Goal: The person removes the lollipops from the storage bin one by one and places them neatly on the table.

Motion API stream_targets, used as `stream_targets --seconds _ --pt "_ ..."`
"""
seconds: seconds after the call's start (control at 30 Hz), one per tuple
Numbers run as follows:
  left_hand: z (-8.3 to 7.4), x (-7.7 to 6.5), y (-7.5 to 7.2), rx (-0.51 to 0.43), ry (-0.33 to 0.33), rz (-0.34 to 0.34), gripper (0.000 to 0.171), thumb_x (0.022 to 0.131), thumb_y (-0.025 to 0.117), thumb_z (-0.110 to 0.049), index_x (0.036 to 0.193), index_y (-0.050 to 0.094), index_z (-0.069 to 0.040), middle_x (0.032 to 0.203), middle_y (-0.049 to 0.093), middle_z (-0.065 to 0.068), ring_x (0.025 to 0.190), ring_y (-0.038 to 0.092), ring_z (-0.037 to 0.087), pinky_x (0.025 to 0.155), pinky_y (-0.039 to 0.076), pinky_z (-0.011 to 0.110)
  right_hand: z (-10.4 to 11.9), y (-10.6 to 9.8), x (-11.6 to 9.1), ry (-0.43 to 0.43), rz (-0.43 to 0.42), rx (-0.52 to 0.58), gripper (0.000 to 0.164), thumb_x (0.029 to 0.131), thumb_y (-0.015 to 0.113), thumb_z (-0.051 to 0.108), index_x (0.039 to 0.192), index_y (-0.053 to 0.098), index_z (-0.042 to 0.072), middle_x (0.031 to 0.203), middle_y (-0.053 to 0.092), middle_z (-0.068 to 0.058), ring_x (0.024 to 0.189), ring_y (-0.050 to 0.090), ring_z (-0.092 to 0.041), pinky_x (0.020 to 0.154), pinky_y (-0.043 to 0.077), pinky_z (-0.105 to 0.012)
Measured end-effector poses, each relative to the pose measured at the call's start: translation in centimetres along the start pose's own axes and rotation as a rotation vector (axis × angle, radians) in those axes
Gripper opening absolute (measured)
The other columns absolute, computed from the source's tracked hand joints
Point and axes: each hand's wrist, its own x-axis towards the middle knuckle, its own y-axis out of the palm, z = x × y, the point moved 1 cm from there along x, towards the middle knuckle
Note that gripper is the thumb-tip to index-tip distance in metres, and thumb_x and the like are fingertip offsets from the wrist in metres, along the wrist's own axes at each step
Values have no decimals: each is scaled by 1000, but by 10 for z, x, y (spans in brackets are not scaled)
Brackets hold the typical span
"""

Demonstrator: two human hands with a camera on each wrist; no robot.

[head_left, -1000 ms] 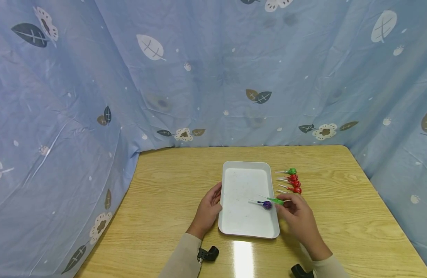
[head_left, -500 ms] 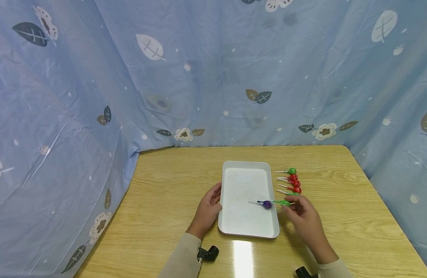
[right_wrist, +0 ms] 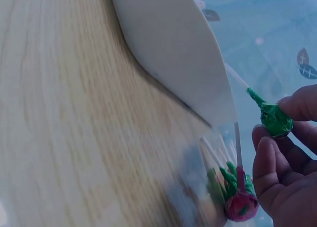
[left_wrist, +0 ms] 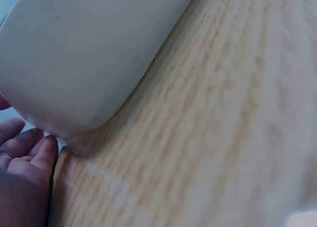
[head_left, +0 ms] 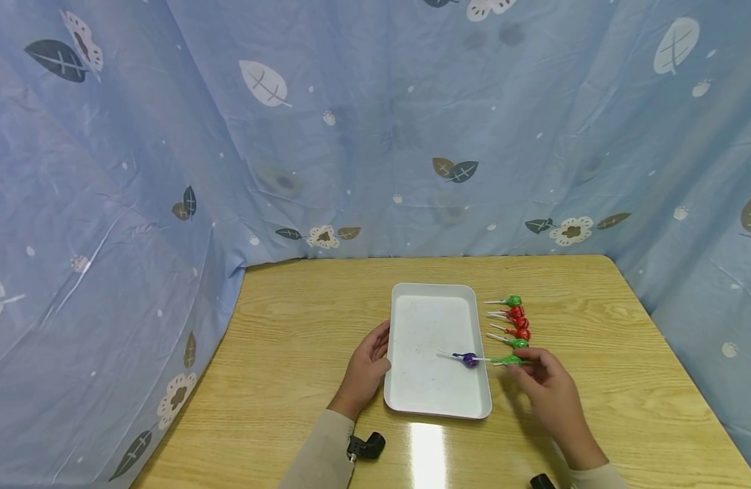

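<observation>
My right hand (head_left: 549, 390) pinches a green lollipop (head_left: 511, 360) by its wrapped head, just outside the right side of a white tray (head_left: 436, 401). Its stick points left over the rim; the right wrist view shows thumb and fingers on the green wrapper (right_wrist: 276, 119). Inside the tray, near the right wall, lies a purple lollipop (head_left: 470, 360). My left hand (head_left: 366, 373) grips the tray's left edge, the fingers mostly hidden against the wall. Beyond my right hand, red lollipops (head_left: 519, 323) and green lollipops (head_left: 513, 301) lie in a row on the table, sticks leftward.
The wooden table (head_left: 308, 305) spreads around the tray on every side. A blue patterned curtain (head_left: 375, 136) hangs behind it and along both sides. Black wrist cameras (head_left: 366, 446) are strapped to both wrists.
My right hand has drawn the green lollipop rightward, from over the tray to beyond its right rim. Another green lollipop in the row has come into sight. My left hand and the tray stay put.
</observation>
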Motion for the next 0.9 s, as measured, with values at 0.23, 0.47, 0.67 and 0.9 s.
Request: stream_targets --seconds 0.23,0.47,0.67,0.9 --pt "-1 0 0 7 -6 -3 80 89 44 15 167 36 1 168 41 19 154 41 30 123 37 34 -7 -8 -2 -11 -11 -50 27 104 74 6 128 67 -4 115 71 -16 91 64 -4 72 56 -16" --pt "0 0 0 -1 -8 2 81 88 43 15 167 35 1 168 41 19 153 42 30 123 37 35 -10 -15 -4 -14 -23 -65 25 104 73 4 127 68 -5 113 69 -16 90 63 -2 69 56 -15" --pt "2 1 0 -6 -8 0 81 87 43 15 167 35 3 168 41 19 154 42 29 122 37 33 -17 -21 -7 9 -17 -60 27 105 71 3 129 66 -8 125 62 -22 91 62 0 69 56 -15" --pt "4 3 -1 -4 9 6 82 87 43 16 167 35 3 168 41 20 154 41 30 123 36 34 -23 -24 -13 82 -6 -94 28 106 71 9 129 66 -6 124 64 -20 90 63 -2 65 59 -21"
